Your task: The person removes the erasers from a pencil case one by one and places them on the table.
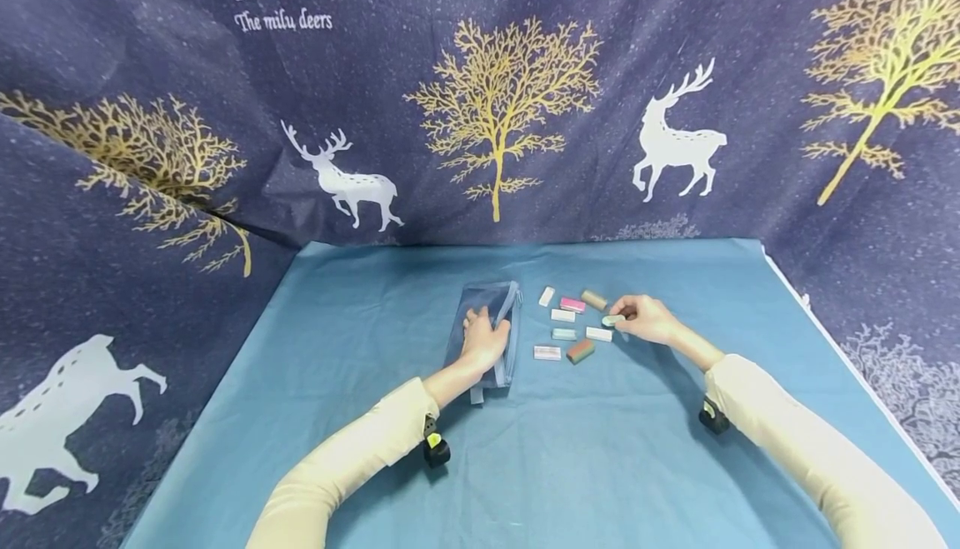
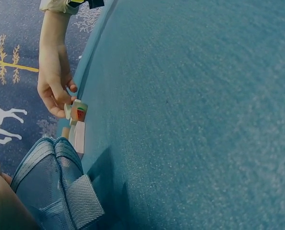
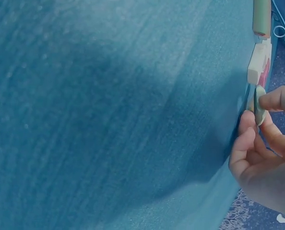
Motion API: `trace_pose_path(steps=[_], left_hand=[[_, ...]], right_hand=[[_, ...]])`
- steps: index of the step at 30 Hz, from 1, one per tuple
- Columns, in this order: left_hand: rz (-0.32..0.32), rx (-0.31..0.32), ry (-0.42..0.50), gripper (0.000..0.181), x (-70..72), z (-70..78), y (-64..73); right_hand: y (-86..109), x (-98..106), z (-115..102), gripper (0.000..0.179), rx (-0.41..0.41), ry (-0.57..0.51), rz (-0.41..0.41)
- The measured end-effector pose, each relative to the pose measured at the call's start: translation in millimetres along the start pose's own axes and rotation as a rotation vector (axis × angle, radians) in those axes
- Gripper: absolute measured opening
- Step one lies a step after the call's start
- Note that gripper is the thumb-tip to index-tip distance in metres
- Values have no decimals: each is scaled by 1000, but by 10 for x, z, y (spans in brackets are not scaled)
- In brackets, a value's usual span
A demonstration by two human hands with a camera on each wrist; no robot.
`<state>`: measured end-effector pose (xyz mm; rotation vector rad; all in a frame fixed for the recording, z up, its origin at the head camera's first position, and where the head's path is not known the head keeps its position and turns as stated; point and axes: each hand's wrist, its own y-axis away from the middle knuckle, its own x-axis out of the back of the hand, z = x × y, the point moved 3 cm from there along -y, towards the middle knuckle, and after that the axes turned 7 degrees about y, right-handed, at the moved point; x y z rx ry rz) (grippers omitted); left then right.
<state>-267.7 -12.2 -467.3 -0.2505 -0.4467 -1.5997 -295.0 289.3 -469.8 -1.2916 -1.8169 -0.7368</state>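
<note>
My left hand [image 1: 483, 342] holds a blue mesh zip pouch [image 1: 489, 291], fingers over the mesh and thumb by the zipped edge. The pouch [image 2: 41, 184] stands raised off the cloth in the left wrist view, its strap tab towards the camera; most of that hand is hidden there. With thumb and fingertips my right hand [image 1: 647, 318] pinches a pale green oval eraser [image 3: 260, 106]. Close by lie a white eraser [image 1: 598, 334] and a tan eraser [image 1: 594, 299]. A pink eraser [image 1: 572, 305] and a brown-and-green eraser [image 1: 581, 351] are among the group between my hands.
Several other small erasers, including a teal one [image 1: 564, 334] and a pinkish-white one [image 1: 547, 352], lie right of the pouch. Blue cloth [image 1: 570, 466] covers the table. A dark printed curtain [image 1: 420, 57] hangs behind its far edge and along the sides.
</note>
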Motion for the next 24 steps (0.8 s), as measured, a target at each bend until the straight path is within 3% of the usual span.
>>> trace_pose_path(steps=[8, 17, 20, 24], left_hand=[[-20, 20, 14, 64, -23, -31, 30], [-10, -3, 19, 63, -17, -23, 28], [-29, -12, 26, 62, -33, -28, 30], [-49, -27, 43, 62, -41, -9, 29]], right_hand=[[31, -39, 28, 19, -15, 11, -24], [-10, -49, 11, 22, -8, 49, -64], [-9, -44, -5, 22, 3, 43, -44], [-7, -10, -35, 19, 11, 74, 47]])
